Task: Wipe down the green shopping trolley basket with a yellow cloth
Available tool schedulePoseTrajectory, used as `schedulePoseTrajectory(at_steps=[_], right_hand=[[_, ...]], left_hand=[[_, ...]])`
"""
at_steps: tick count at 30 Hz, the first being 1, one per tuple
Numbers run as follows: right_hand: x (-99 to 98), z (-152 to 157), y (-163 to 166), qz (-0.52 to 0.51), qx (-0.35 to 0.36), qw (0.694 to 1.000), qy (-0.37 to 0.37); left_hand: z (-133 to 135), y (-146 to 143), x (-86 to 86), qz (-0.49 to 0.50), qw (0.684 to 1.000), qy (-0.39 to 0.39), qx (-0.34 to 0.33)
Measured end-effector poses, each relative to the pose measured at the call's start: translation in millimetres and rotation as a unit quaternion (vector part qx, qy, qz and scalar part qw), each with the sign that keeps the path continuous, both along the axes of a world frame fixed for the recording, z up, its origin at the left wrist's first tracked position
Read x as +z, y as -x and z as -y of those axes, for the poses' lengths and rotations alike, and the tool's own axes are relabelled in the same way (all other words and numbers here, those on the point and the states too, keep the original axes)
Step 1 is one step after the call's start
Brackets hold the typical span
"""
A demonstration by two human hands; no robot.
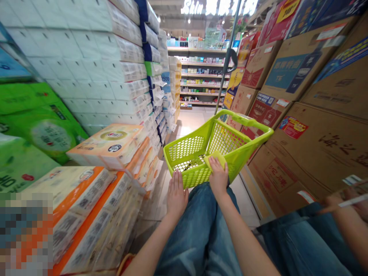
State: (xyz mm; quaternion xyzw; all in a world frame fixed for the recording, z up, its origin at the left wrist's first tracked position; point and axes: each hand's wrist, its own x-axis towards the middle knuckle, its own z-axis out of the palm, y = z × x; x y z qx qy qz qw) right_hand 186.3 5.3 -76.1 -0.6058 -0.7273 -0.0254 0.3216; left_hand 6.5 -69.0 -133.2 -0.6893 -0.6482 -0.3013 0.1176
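A lime-green plastic shopping basket (198, 174) with slotted walls stands tilted in front of my knees, its pull handle rising at the back. My left hand (176, 193) lies flat with fingers stretched along the basket's near left wall, holding nothing. On the rim nearest me, my right hand (218, 176) presses a folded yellow-green cloth (220, 158) under its fingers. The palm side of that hand is hidden. Through the slots, the inside shows dark patches that I cannot make out.
Orange-and-white tissue packs (106, 142) are stacked close on the left, below a tall wall of white packs (94, 73). Cardboard cartons (324, 145) line the right. Another person's arm (349, 222) reaches in at lower right. Stocked shelves (204, 74) stand ahead.
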Motion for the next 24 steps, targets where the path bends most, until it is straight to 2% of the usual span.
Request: schedulePoseTrajectory(at_steps=[4,6,8,10,12,14,17,19,21,24], right_hand=[[-13.2,33,67,0.007,0.115,0.993,-0.003],[-15.7,42,83,0.017,0.162,0.987,-0.008],[-14.1,41,78,0.035,0.197,0.980,-0.011],[-9.4,32,53,0.054,0.214,0.975,-0.014],[-3.3,17,17,0.059,0.187,0.980,-0.019],[2.7,0,-19,0.045,0.118,0.992,-0.024],[7.5,-17,-46,0.013,0.024,0.999,-0.025],[5.6,-17,-35,-0.002,-0.010,1.000,-0.023],[-0.6,-7,-6,-0.009,-0.010,1.000,-0.024],[-12.6,19,51,-0.010,0.084,0.996,-0.027]], left_hand=[[-1,3,-5.8,-0.005,1.000,-0.007,-0.007],[-1,5,-8.6,-0.012,1.000,-0.017,-0.011],[-1,6,-9.0,-0.017,1.000,-0.022,-0.011],[-1,6,-6.3,-0.018,1.000,-0.018,-0.008],[-1,4,-2.0,-0.013,1.000,-0.011,-0.006],[0,3,2.1,-0.007,1.000,-0.007,-0.008],[2,2,5.4,-0.004,1.000,-0.005,-0.015],[2,2,5.5,-0.005,1.000,-0.002,-0.013],[2,3,4.0,-0.006,1.000,0.003,-0.011],[0,5,-1.5,-0.009,1.000,0.003,-0.013]])
